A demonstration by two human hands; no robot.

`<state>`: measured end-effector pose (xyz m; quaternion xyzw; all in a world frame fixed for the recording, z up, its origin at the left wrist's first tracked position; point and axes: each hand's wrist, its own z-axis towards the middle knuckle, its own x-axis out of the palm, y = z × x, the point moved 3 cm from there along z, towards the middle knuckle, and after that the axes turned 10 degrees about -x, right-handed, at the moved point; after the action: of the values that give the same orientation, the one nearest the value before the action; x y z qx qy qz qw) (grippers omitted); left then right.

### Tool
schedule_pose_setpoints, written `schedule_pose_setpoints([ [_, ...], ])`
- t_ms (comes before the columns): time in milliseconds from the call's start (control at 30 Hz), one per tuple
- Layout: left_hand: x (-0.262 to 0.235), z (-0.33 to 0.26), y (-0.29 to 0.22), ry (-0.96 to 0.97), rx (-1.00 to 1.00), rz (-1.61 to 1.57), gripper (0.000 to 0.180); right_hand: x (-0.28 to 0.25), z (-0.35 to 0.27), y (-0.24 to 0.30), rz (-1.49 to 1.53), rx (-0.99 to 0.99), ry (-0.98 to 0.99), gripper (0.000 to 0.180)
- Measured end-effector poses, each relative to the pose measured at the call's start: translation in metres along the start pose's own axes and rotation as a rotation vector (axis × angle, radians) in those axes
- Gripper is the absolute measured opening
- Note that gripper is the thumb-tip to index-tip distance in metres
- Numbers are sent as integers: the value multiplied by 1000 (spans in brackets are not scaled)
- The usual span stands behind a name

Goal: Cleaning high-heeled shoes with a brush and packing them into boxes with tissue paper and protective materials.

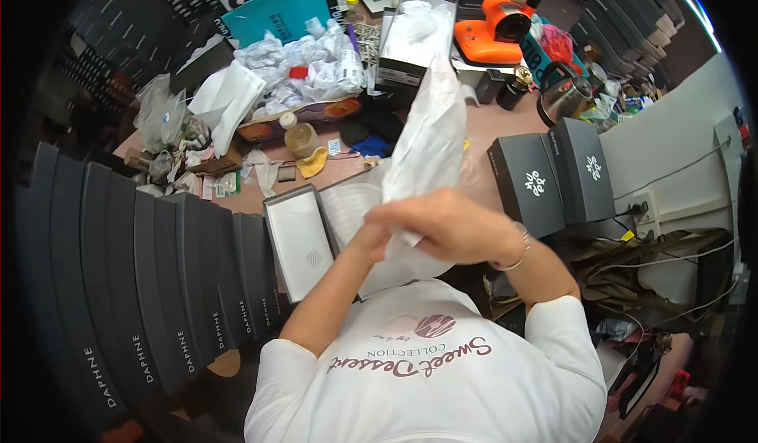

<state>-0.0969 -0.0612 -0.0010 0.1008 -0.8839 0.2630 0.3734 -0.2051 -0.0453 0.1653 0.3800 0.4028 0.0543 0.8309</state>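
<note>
A long sheet of white tissue paper (430,139) stands up between my hands, its upper end narrowing to a point. My right hand (454,222) is closed round its lower part, back of the hand uppermost. Tucked against it, my left hand (374,239) pinches the same paper, some of its fingers hidden by the right. Beneath both hands sits an open shoe box with a white foam sheet (345,206) spilling over it; what else lies inside is hidden. Directly left of that rests a dark grey tray-like box part (304,245), its white inside facing up.
Tall dark shoe boxes (158,285) stand in a row on my left. Two more (527,178) are on the right. Further back are a crumpled paper heap (312,68), a bottle (300,137), an open box (416,36), an orange device (493,32) and a kettle (566,95).
</note>
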Motion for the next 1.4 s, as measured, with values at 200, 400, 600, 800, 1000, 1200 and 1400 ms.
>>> schedule_pose_setpoints([
  [200,-116,-71,17,-118,341,533,64,128,-38,-17,439,76,198,49],
  [400,-141,-154,-44,-728,563,1411,78,153,-112,-71,1425,618,-346,76],
  [600,-173,-27,-30,-609,710,512,62,181,-91,-76,751,813,-259,78],
  [800,-155,47,75,-584,225,563,73,192,-109,-130,43,424,-61,45],
  [1000,-147,72,76,-614,187,982,89,98,-243,-232,-387,887,-454,32],
  [1200,-168,61,72,-537,-47,926,88,130,-260,-275,-426,964,-332,29],
  [1400,-159,68,78,-605,-72,726,65,76,-175,-187,89,749,-709,19],
])
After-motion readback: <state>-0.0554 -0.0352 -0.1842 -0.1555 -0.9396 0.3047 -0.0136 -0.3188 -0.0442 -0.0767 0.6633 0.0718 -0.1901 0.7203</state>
